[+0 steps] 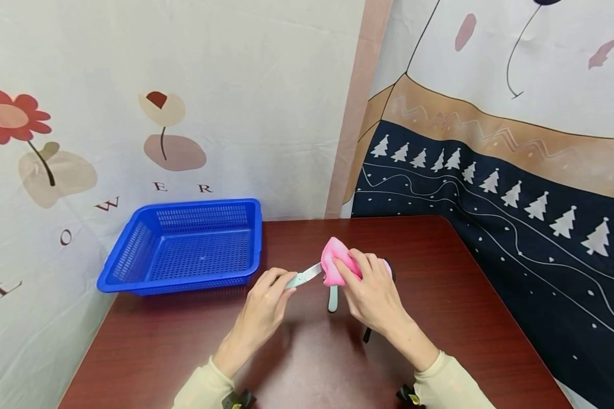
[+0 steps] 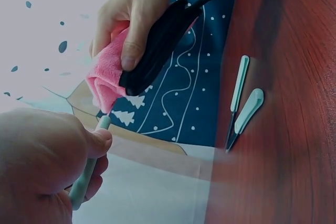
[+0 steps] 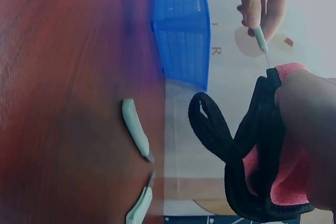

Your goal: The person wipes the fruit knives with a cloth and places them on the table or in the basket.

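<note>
My left hand pinches a small knife by its mint-green handle, the silver blade pointing right and up. In my right hand is a bunched pink cloth with black edging and a black loop, which shows in the right wrist view. The cloth's folded end covers the blade's tip. Two more mint-handled knives lie on the table below the hands: one knife and, close to it, a second knife. In the head view the cloth and right hand hide most of them.
A blue plastic basket with perforated sides stands at the back left of the dark red-brown table. Behind the table hang a pale printed curtain and, on the right, a dark tree-patterned cloth.
</note>
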Demonstrator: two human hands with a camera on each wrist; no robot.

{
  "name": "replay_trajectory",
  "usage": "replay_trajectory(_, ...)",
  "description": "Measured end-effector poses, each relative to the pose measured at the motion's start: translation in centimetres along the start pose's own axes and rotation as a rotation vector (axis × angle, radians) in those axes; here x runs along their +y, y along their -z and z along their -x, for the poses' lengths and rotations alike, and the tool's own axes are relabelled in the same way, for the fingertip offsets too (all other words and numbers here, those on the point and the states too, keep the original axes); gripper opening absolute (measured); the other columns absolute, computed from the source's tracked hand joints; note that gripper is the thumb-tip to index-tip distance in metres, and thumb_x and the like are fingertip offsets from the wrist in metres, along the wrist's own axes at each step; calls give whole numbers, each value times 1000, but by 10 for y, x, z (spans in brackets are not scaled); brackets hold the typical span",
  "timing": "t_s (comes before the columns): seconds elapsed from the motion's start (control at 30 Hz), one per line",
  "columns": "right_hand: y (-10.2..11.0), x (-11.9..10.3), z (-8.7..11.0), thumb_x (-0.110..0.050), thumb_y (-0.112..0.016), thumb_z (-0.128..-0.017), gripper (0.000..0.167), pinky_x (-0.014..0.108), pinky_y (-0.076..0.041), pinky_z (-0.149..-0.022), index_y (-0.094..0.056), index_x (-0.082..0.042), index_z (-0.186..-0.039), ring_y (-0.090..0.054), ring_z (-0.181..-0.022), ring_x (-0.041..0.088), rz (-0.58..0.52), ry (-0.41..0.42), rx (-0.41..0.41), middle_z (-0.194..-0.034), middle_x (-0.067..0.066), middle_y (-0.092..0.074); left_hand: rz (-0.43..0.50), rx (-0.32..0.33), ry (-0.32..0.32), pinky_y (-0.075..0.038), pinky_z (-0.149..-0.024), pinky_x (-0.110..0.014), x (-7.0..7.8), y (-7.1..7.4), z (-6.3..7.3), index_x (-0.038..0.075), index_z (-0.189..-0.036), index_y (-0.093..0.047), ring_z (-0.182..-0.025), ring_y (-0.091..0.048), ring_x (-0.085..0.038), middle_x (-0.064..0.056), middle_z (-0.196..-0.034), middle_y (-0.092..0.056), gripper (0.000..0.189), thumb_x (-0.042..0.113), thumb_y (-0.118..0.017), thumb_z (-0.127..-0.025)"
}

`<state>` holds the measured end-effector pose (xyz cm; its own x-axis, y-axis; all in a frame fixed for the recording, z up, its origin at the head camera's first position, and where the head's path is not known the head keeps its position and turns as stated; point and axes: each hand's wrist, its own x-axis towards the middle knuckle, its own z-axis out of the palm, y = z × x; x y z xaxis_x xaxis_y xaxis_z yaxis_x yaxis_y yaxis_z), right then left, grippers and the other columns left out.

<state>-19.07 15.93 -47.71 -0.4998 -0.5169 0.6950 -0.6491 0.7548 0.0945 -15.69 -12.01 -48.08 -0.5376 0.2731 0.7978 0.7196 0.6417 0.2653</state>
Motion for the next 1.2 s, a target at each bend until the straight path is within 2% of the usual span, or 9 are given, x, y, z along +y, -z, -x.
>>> replay_trajectory(0.3,5,23,7,-15,-84,-89,59,53,-55,-83,-72,-13,-147,-62,-108,40,13,-55,26,-136,25,-66,6,5,8,-61,-83,-37,-1,5,1,-3,-119,-79,-98,-71,-26,-12,-107,-74,35,-10,-88,-86)
replay_trajectory(0.5,10,32,16,-16,-81,-91,57,54,-53,-84,-72,-12,-147,-60,-107,41,10,-87,29,-135,26,-65,1,26,40,-62,-83,-37,-11,17,-1,-6,-120,-79,-95,-73,-27,-15,-106,-75,34,-11,-87,-87)
replay_trajectory(0.67,14,35,22,-16,-79,-91,56,54,-52,-83,-72,-11,-146,-60,-105,42,6,-97,43,-134,27,-64,-15,45,77,-64,-82,-40,-28,34,-7,-8,-121,-79,-93,-74,-28,-19,-107,-76,34,-13,-85,-89)
replay_trajectory(0.87,17,39,27,-15,-77,-92,55,55,-51,-82,-71,-10,-147,-60,-105,43,2,-95,60,-134,28,-64,-54,36,144,-63,-82,-36,-54,62,-16,-8,-123,-79,-91,-77,-29,-20,-107,-77,33,-12,-85,-91)
replay_trajectory(1.03,19,41,30,-16,-76,-94,53,56,-50,-82,-71,-10,-147,-60,-105,42,-4,-99,64,-135,28,-64,-95,-6,186,-59,-79,-40,-75,83,-24,-4,-126,-79,-92,-75,-30,-18,-110,-78,32,-10,-83,-94)
replay_trajectory(1.2,20,41,32,-26,-63,-105,45,55,-51,-82,-71,-9,-146,-59,-104,43,-10,-110,55,-135,29,-63,-136,-52,214,-56,-75,-47,-96,101,-31,-2,-126,-78,-89,-71,-28,-18,-111,-77,30,-7,-82,-97)
